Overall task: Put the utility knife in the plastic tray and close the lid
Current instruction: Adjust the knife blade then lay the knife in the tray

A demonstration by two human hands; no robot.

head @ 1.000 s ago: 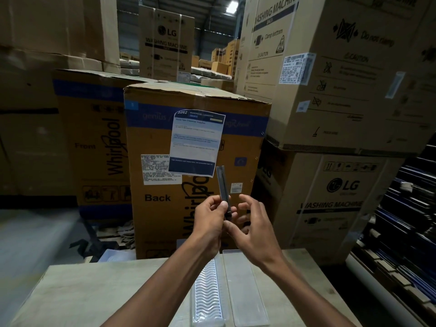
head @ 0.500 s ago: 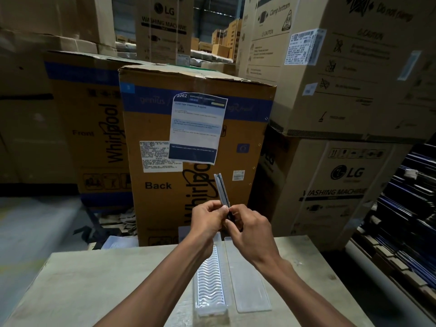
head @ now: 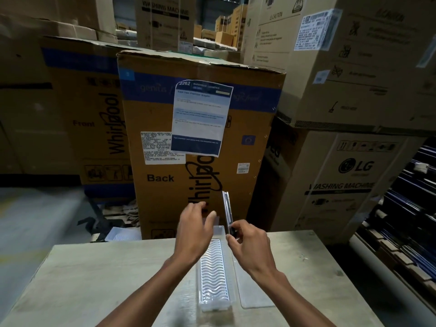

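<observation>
While the utility knife (head: 227, 210) stands almost upright above the far end of the plastic tray (head: 214, 276), only the right hand (head: 250, 244) has it, the fingers (head: 232, 239) pinching its lower end. The left hand (head: 195, 228) hovers just left of the knife and over the tray's far end, its fingers loosely curled and apart from the knife, holding nothing as far as can be told.

A pinch so low on a tall, thin tool is likely a weak hold: if it tips or twists, the knife could drop across the tray's ribbed bed rather than along it, or bounce onto the desk (head: 99, 284). Whether any blade is out cannot be told; if so, the left hand is near enough to be caught.

The clear lid (head: 253, 289) lies flat just right of the tray. Should the knife sit crooked or proud of the ribs, the lid would probably not close flush.
</observation>
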